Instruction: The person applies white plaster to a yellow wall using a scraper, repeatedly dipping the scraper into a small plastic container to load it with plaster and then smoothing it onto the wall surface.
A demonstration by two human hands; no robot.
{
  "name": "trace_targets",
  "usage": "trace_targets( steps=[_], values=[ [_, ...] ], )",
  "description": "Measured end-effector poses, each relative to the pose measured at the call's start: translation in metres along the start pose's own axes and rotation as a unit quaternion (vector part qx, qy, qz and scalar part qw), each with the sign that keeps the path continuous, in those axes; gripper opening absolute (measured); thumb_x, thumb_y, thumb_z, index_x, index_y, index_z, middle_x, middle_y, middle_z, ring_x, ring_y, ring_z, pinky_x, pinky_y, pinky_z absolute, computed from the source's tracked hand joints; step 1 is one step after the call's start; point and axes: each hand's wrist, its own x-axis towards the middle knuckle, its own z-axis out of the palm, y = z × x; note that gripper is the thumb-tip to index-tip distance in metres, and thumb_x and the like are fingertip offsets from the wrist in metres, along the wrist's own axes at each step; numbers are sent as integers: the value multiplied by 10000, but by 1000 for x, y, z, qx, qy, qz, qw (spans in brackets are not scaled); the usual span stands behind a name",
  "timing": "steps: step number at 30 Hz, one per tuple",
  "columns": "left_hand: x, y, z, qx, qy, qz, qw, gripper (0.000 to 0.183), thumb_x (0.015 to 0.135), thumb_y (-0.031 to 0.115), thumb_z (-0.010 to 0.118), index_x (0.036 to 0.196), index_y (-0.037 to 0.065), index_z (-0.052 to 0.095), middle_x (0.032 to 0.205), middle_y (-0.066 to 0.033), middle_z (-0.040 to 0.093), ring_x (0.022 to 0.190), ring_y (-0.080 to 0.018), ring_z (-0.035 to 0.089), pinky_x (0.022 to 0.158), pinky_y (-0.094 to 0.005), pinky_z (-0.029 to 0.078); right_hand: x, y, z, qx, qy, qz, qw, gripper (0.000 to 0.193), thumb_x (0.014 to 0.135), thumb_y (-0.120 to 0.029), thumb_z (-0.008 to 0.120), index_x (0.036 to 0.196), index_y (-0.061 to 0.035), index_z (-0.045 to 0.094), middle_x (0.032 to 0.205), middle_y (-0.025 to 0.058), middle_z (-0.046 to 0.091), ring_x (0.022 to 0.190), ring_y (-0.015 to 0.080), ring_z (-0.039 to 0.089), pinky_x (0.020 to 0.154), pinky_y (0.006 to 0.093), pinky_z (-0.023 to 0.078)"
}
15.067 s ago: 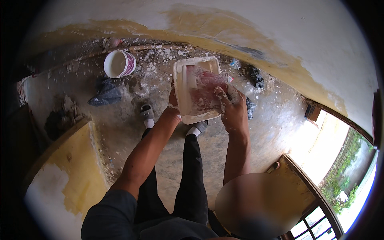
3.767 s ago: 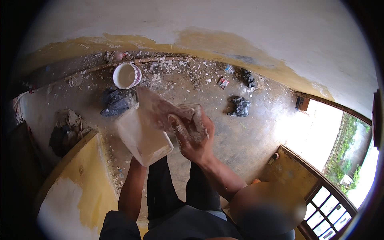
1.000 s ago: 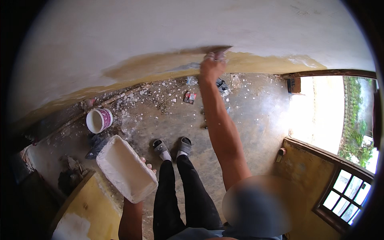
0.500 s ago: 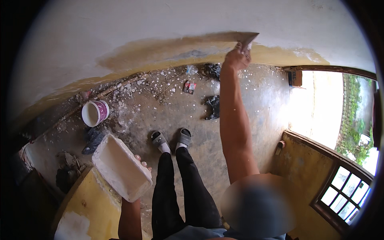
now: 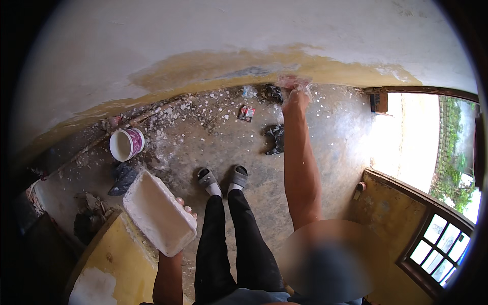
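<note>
In my left hand is a long, whitish plaster-caked mud pan, its fingers curled over the right rim. Some pale material coats its inside. My right arm reaches forward to the foot of the wall. There my right hand is closed round a putty knife, which is smeared by motion and looks coated in pale paste. Its handle is hidden in the fingers. Just above it, a bare yellow-brown patch runs along the lower wall beneath white plaster.
A white and purple bucket lies tipped by the wall, among plaster crumbs. Black plastic and a red packet are on the floor. A low yellow wall stands near left; a bright doorway opens at right.
My right hand has come down from the wall's patch to its foot, slightly left, with the putty knife. The streak's darker, wet-looking upper part now looks lighter. My left hand keeps the pan.
</note>
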Motion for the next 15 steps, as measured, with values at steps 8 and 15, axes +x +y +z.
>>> trace_targets(
  steps=[8, 15],
  values=[
    [-12, 5, 0, 36, 38, 59, 997, 622, 896, 440, 549, 1387, 111, 357, 1264, -199, 404, 1101, -410, 479, 956, -549, 398, -30, 7, 97, -637, -19, -265, 724, 335, 829, -252, 558, 914, 60, 647, 867, 231, 662, 850, 333, 641, 771, 402, 489],
    [-5, 1, -2, -10, 35, 35, 999, 615, 903, 426, 541, 1393, 108, 347, 1269, -197, 398, 1103, -412, 475, 964, -549, 385, 25, 39, -58, -265, -4, -92, 960, 233, 849, -150, 640, 903, 75, 665, 806, 165, 680, 647, 222, 610, 615, 354, 479]
  ],
)
